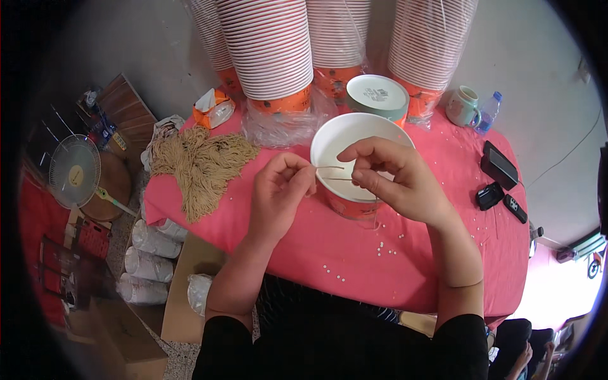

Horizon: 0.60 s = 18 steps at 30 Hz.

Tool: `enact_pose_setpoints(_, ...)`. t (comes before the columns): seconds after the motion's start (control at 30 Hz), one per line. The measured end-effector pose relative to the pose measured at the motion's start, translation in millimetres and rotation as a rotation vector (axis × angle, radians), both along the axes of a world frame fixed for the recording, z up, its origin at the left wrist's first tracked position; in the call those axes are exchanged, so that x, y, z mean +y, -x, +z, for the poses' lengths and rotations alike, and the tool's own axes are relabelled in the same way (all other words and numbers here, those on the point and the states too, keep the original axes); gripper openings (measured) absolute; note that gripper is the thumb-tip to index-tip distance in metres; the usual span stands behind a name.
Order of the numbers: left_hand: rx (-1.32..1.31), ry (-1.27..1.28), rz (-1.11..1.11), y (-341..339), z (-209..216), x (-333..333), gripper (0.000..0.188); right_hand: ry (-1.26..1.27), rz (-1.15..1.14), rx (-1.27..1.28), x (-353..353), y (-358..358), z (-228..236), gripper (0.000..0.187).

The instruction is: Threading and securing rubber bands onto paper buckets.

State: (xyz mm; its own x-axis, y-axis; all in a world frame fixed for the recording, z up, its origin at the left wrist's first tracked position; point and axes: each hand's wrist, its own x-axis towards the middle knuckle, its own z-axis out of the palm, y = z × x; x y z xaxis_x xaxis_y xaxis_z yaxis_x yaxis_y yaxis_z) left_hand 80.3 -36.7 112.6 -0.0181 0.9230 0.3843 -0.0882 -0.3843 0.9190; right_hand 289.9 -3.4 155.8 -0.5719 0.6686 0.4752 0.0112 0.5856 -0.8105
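Came out pretty bright over the pink tablecloth [354,253], with only soft shadows. Blew right out at the daylit opening [560,291], lower right. Went kinda murky around the lower-left cardboard box [126,329]. Caught glare on the plastic wrap [278,130]. Rendered the thin tan strand [330,167] a bit soft. Bowed straight edges badly, then dropped to black corners.

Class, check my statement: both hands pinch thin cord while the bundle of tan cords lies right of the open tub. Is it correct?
The side is wrong: the head view shows the bundle of tan cords left of the open tub. The left hand and right hand do pinch thin cord.
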Motion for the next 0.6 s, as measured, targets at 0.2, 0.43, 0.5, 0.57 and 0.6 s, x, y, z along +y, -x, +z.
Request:
enact_pose_setpoints(0.2, 0.315, -0.1, 0.044, -11, 8, -3, 0.005, 0.379, 0.211, 0.13, -6, 3, 7, 0.02)
enact_pose_setpoints(0.43, 0.416, -0.087, -0.07, -8, 8, -3, 0.006, 0.207, 0.088, 0.198, 5, 12, -8, 0.016)
enact_pose_setpoints(0.5, 0.39, -0.052, -0.064, -5, 10, 2, 0.007, 0.174, 0.045, 0.157, 12, 8, -14, 0.016)
enact_pose_setpoints(0.57, 0.371, -0.009, -0.043, 0, 12, 5, 0.008, 0.145, 0.018, 0.122, 16, 3, -14, 0.015)
enact_pose_setpoints(0.6, 0.2, 0.087, -0.103, 3, 10, 9, 0.009, 0.016, -0.055, 0.016, 19, -1, -13, 0.016)
